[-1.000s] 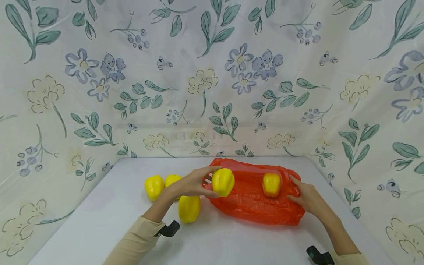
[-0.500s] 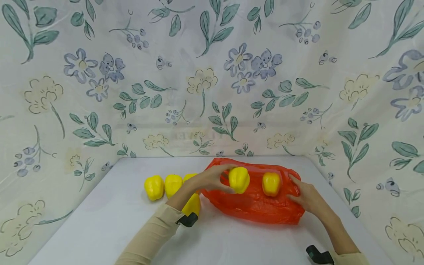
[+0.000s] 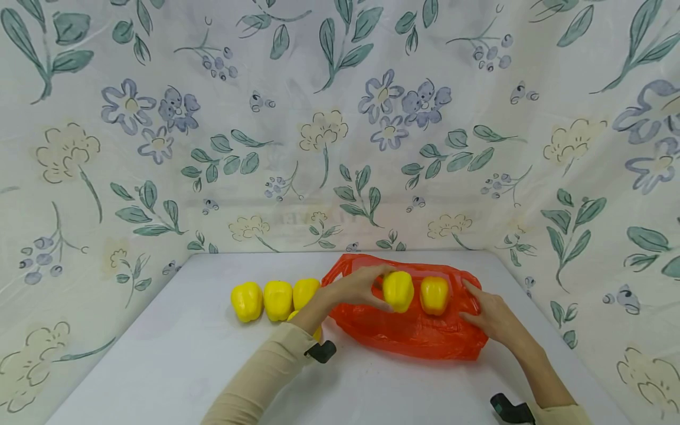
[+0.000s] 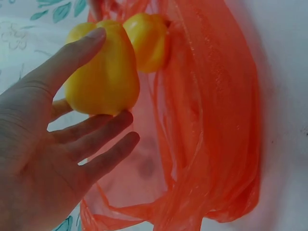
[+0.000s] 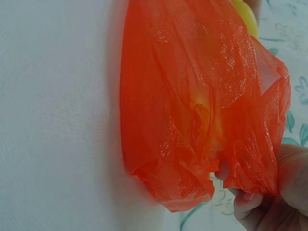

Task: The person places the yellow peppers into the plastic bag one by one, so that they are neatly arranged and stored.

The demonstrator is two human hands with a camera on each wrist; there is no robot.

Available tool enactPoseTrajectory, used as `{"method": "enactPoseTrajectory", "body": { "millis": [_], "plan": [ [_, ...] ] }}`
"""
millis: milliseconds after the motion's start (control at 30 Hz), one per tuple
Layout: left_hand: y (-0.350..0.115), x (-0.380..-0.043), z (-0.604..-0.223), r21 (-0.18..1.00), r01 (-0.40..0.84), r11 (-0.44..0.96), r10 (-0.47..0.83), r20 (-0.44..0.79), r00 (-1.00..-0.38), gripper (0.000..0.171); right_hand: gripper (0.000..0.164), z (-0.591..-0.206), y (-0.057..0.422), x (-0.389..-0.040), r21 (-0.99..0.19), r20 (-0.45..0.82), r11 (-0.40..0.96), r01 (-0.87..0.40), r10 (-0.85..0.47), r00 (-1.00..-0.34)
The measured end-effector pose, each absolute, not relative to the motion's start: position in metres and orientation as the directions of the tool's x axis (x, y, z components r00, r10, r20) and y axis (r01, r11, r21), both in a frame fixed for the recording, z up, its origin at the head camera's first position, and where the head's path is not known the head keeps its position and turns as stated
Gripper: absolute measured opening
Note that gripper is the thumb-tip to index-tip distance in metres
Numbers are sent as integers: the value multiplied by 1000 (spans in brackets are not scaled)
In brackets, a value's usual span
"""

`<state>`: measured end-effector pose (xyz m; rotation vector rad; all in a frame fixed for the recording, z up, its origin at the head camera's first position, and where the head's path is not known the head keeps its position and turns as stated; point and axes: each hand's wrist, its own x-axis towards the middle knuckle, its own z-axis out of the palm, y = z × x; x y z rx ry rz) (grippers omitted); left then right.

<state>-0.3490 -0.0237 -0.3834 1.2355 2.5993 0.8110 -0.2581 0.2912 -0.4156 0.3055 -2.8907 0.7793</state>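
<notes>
Left hand (image 3: 361, 287) pinches yellow pepper (image 3: 398, 291) above red bag (image 3: 393, 339), near far edge of tabletop (image 3: 159, 336); right hand (image 3: 491, 314) pinches bag end nearest right edge, grip partly hidden; left forearm (image 3: 313, 314) partly covers another pepper (image 3: 318, 334)

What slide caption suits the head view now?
Left hand holding a yellow pepper beside another pepper at the red bag, right hand gripping the bag's edge, four more peppers on the table.
</notes>
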Motion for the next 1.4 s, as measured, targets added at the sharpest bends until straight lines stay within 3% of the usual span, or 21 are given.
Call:
{"method": "enactPoseTrajectory", "body": {
  "millis": [400, 1400],
  "plan": [
    [-12, -358, -392, 472, 658, 586, 732, 39, -680, 81, 79, -414, 290, -257, -483, 172, 847, -222, -157, -973],
    [14, -366, -409, 553, 482, 679, 615, -69, -786, 86, 79, -417, 291, -257, -483, 190, 845, -230, -156, -969]
  ]
}}
